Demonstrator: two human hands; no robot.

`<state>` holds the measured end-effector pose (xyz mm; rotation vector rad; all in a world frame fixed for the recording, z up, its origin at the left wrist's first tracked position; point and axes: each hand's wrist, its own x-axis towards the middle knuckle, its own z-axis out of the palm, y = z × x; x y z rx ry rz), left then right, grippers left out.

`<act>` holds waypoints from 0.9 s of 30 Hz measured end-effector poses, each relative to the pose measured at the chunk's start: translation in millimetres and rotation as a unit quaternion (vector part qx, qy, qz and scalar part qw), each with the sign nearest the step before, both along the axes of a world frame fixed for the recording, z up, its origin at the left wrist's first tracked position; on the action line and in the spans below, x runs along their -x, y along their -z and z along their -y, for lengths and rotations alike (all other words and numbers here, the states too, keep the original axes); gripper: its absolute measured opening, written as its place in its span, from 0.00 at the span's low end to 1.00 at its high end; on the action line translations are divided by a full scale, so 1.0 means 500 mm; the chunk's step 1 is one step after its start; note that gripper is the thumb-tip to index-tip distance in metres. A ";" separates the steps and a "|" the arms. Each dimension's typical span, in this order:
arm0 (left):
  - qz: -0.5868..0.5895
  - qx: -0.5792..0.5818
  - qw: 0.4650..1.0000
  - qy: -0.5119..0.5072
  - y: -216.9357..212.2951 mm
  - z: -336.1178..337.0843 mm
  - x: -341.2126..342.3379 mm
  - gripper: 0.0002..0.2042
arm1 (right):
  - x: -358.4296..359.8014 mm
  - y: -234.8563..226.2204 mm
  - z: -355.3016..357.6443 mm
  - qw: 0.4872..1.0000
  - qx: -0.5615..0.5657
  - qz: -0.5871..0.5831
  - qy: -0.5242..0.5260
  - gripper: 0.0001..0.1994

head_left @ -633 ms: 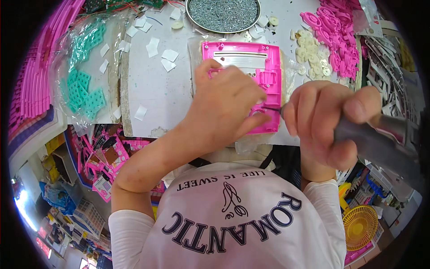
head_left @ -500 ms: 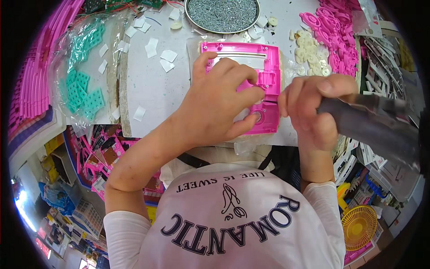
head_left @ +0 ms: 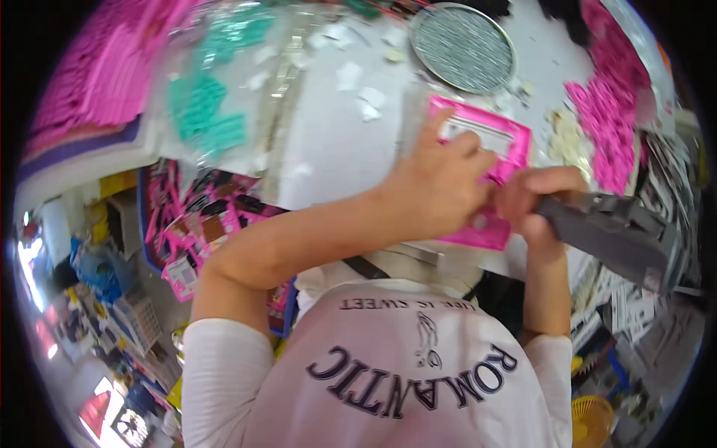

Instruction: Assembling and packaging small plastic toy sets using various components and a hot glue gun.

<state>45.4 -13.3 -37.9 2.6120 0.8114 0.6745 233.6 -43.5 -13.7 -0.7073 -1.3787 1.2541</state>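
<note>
A pink plastic casing (head_left: 523, 142) lies open side up near the table's front edge, partly covered by my hands. My left hand (head_left: 448, 175) grips and steadies it, one finger at its far left edge and the others bent toward its middle. My right hand (head_left: 541, 198) is closed around the narrow end of a dark grey electric screwdriver (head_left: 616, 235), whose body points off to the right. The tool's tip is hidden where my two hands meet over the casing. Motion blur smears the fingertips.
Beyond the casing stands a round metal dish of small screws (head_left: 463, 48). Cream parts (head_left: 569, 138) and pink parts (head_left: 609, 127) are heaped to the right. Teal pieces (head_left: 209, 101) lie in clear plastic at left, near stacked pink panels (head_left: 97, 82). White paper scraps (head_left: 371, 103) are scattered between.
The whole view has shifted and tilted, so the table sits further right. My left fingers have drawn in toward my right hand, and the two hands are closer together. The screwdriver stays in my right hand.
</note>
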 end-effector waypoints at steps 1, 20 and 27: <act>-0.015 -0.003 1.000 0.000 0.000 0.007 -0.003 0.11 | -0.003 -0.002 -0.004 0.999 -0.005 -0.034 0.013 0.22; -0.245 -0.032 0.890 -0.384 -0.029 -0.328 0.429 0.16 | -0.084 -0.094 -0.045 0.998 -0.069 -0.007 -0.001 0.25; -0.152 -0.035 0.930 -0.334 -0.014 -0.205 0.416 0.15 | -0.116 -0.087 -0.043 0.997 -0.053 -0.013 0.046 0.27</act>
